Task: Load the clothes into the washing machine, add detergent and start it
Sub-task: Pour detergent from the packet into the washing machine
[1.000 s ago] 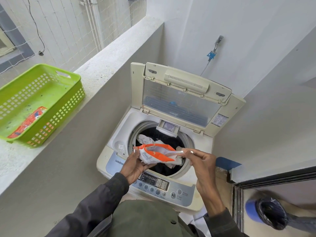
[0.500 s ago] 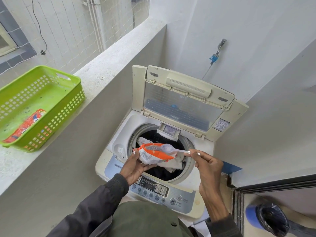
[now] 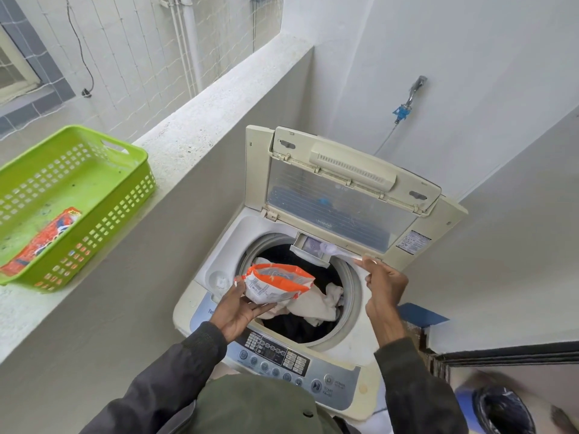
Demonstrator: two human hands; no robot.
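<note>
A top-loading washing machine [image 3: 216,270] stands with its lid [image 3: 344,195] raised. White and dark clothes [image 3: 316,303] lie in the drum. My left hand [image 3: 241,308] holds an open orange-and-white detergent pouch [image 3: 275,285] over the drum's left side. My right hand [image 3: 383,285] pinches a white plastic spoon [image 3: 340,251] whose bowl sits over the small detergent drawer [image 3: 310,247] at the drum's back rim. The control panel [image 3: 282,358] runs along the front edge.
A green plastic basket [image 3: 119,195] with an orange detergent packet [image 3: 40,242] in it sits on the concrete ledge [image 3: 200,117] to the left. A tap [image 3: 413,92] with a hose is on the wall behind. A blue bin [image 3: 498,411] stands at lower right.
My right hand has drawn the spoon out of the pouch and carried it up and back to the detergent drawer. The left hand keeps the pouch over the drum.
</note>
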